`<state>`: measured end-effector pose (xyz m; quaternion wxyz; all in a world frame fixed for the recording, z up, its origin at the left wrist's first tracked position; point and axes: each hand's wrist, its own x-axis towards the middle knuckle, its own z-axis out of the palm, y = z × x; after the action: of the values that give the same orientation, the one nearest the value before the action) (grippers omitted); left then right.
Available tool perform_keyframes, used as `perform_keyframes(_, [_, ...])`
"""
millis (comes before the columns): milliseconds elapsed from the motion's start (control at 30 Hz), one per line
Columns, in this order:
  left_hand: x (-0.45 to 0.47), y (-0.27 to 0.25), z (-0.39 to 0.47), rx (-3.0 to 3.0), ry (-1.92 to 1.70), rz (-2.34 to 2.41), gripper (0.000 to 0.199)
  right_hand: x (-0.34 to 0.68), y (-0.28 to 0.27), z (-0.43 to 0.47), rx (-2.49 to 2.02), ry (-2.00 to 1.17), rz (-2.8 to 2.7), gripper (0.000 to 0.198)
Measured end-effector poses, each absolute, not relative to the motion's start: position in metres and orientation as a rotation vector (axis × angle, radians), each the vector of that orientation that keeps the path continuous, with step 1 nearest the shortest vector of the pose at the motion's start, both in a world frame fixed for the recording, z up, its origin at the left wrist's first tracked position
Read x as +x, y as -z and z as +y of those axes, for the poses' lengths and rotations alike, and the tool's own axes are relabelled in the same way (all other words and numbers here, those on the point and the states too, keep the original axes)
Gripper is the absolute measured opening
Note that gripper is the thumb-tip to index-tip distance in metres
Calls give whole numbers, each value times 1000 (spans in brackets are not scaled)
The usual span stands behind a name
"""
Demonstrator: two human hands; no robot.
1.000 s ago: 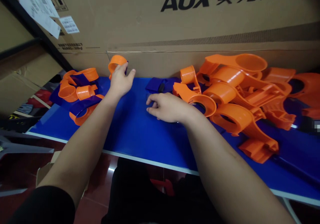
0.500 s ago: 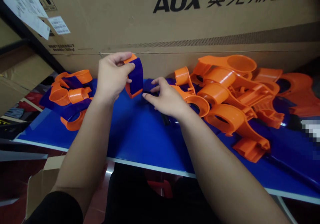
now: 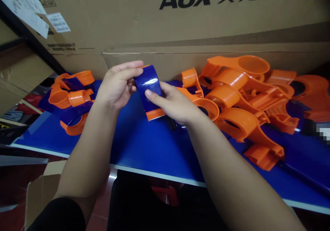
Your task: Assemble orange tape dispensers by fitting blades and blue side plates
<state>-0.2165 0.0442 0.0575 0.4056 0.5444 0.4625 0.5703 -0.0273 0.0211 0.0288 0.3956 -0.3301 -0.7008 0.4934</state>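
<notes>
Above the table, both hands grip an orange plastic piece with a glossy dark blue band, held tilted. My left hand is closed on its upper left edge, thumb on the blue face. From the right, my right hand closes on it, thumb pressed on the band and fingers hidden behind. Orange shows along the piece's top and bottom edges. A dark object, mostly covered, lies under my right hand. To the right is a pile of orange plastic parts with rings, resembling tape dispensers.
More orange parts with dark blue pieces lie on the left of the blue tabletop. A large cardboard box stands along the back. An open carton is below the table's front left edge.
My left hand has brought the orange and blue piece right and slightly down, turning it more toward me. My right hand, previously apart from the piece, has taken hold of it.
</notes>
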Motion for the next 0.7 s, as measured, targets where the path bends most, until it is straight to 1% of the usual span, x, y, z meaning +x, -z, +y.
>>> perform_keyframes(133, [-220, -49, 53, 1394, -1484, 1165, 28, -29, -27, 20, -804, -1218, -1821, 59])
perform_keyframes(233, [-225, -45, 56, 1385, -1472, 1164, 31, -31, -24, 22, -870, -1174, -1797, 67])
perform_keyframes(333, [-230, -42, 57, 1371, -1446, 1179, 33, -33, -19, 25, -1001, -1003, -1772, 78])
perform_keyframes(467, [-234, -34, 64, 1375, -1452, 1186, 36, -33, -13, 31, -1117, -741, -1799, 82])
perform_keyframes(533, [-235, -30, 68, 1360, -1478, 1176, 39, -31, -12, 33, -1123, -672, -1789, 75])
perform_keyframes(633, [-236, -26, 72, 1343, -1498, 1180, 41, -30, -12, 34, -1111, -653, -1823, 51])
perform_keyframes(700, [-235, -24, 74, 1338, -1496, 1184, 40, -29, -14, 33, -1125, -661, -1865, 41])
